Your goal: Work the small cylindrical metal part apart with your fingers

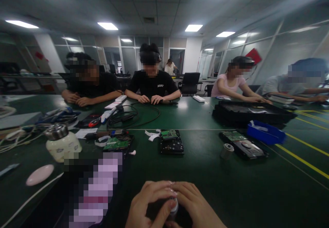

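My left hand [150, 200] and my right hand [194, 202] meet at the near edge of the view, fingers curled in around a small silver cylinder [174, 208]. The left thumb presses on its pale top, and the right fingers lie against its far side. Most of its body is hidden by the fingers, so its exact kind does not show. A similar small metal cylinder [227, 151] stands farther off to the right. Beyond my hands lies a black hard drive [171, 146] with a green circuit board and white tape strips on it.
Other hard drives lie at left [117, 144] and right [244, 146], the latter beside a blue bin [266, 134]. A black tray [252, 113], a cream bottle [61, 144], a pink oval object [40, 175] and coiled black cable [125, 116] share the green table. Several people sit across.
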`<state>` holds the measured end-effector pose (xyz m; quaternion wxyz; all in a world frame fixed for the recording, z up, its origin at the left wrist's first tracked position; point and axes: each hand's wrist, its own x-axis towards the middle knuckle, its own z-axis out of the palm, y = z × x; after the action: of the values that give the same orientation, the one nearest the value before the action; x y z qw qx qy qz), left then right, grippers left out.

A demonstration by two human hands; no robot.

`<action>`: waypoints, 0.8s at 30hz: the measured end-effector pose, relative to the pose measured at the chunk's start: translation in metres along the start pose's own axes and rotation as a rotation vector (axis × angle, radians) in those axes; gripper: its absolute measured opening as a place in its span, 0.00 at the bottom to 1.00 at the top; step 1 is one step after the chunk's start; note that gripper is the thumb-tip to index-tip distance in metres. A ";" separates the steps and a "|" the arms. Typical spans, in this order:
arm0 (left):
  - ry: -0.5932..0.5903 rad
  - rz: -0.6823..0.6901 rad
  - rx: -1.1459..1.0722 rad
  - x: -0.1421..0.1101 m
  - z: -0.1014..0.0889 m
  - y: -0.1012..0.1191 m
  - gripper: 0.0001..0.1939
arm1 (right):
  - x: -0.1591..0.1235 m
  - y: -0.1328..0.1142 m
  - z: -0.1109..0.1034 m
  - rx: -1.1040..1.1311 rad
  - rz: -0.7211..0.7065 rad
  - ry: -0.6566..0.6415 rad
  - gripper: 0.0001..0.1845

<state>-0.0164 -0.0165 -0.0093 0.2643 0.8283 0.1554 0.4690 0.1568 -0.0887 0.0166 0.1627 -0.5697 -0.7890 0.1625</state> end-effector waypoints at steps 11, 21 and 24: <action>-0.070 -0.024 -0.079 0.003 0.003 0.007 0.15 | 0.000 0.010 0.009 0.017 -0.066 0.097 0.26; -0.062 0.038 -0.020 0.005 -0.003 0.012 0.13 | -0.003 0.002 0.006 -0.005 -0.023 0.083 0.23; -0.032 0.007 -0.009 0.006 -0.003 0.015 0.10 | -0.004 -0.002 0.004 -0.012 -0.006 0.080 0.22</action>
<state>-0.0158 -0.0248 0.0054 0.2688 0.8350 0.1465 0.4573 0.1543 -0.0930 0.0134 0.1910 -0.5744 -0.7846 0.1342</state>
